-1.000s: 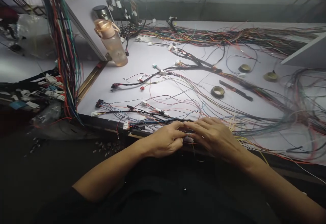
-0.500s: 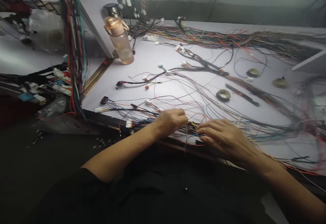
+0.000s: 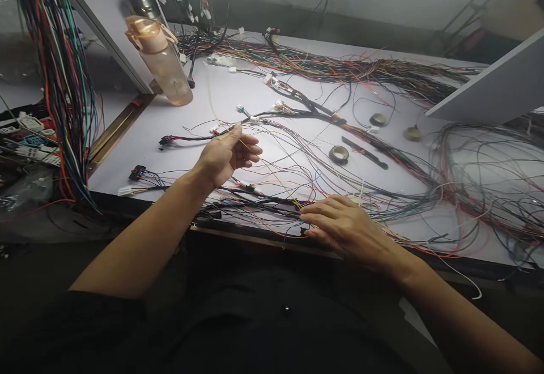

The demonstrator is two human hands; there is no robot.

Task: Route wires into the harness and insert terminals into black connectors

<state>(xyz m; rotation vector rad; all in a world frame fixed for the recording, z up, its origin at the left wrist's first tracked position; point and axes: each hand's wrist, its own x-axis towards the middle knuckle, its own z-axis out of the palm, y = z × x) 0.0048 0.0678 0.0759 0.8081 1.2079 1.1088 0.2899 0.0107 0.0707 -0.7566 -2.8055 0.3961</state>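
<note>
workbench (image 3: pixel 178 122), thin taut yellow wire (image 3: pixel 272 173)

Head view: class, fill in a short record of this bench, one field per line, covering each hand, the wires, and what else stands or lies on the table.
left hand: raised, pinching a yellow wire
right hand: flat on the wires at the table edge
bottle: far left, upright
tape rolls: three, mid-table
hanging wires: left of the table
</note>
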